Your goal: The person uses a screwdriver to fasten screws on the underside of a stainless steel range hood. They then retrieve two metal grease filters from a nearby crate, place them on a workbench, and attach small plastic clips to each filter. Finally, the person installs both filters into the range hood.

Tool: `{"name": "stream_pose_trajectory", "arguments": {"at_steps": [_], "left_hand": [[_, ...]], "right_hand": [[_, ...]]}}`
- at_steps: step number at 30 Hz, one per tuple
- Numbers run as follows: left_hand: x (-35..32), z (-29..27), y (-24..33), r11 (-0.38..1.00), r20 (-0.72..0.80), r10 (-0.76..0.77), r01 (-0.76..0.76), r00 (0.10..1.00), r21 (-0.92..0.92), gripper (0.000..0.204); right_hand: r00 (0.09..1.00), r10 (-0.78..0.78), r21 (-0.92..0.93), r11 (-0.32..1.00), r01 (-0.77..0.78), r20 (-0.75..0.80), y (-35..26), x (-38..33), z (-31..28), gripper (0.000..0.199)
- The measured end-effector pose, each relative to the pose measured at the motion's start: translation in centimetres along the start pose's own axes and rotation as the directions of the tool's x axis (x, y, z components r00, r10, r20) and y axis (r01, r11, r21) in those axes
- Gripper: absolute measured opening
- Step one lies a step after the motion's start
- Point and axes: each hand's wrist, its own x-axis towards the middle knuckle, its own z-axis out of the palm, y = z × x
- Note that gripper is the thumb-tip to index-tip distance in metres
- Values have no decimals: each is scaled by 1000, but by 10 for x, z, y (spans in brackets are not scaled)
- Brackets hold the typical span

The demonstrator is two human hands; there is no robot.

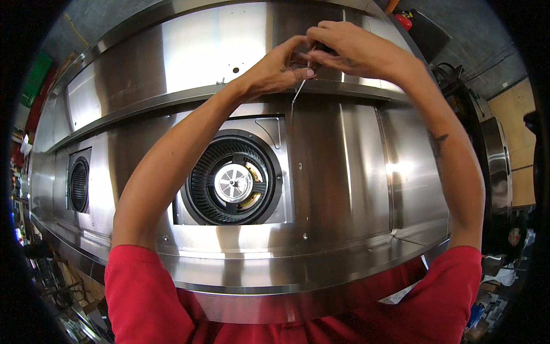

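Observation:
Both my arms reach over a large stainless steel hood [338, 172], and the hands meet near its far side. My left hand [279, 67] is closed, thumb and fingers drawn together around a thin white wire [298, 92]. That wire drops from the fingertips toward the steel ledge. Close against it, my right hand [350, 50] has its fingers curled in a pinch; what lies between them is too small and blurred to make out. Below my left forearm, a round black blower wheel [200, 200] with a silver motor hub [234, 182] sits in a square opening.
A second black blower [79, 183] shows in an opening at the left. A raised steel ledge [172, 107] crosses the hood. Small holes and screws dot the panels. At the far right stand dark equipment [494, 155] and a wooden board [518, 143]; a red object [403, 22] lies beyond.

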Motion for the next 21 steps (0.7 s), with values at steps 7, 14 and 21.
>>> {"name": "stream_pose_trajectory", "arguments": {"at_steps": [7, 14, 21], "left_hand": [[-4, 9, 16, 918, -27, -210, 207, 977, 339, 37], [-7, -4, -9, 968, 53, -35, 21, 998, 250, 44], [-6, -2, -19, 947, -53, -155, 164, 986, 276, 37]], "right_hand": [[956, 265, -181, 954, -241, 125, -36, 10, -7, 55], [992, 121, -48, 992, -118, 46, -16, 5, 5, 40], [929, 352, -332, 895, -298, 116, -42, 18, -10, 46]]}}
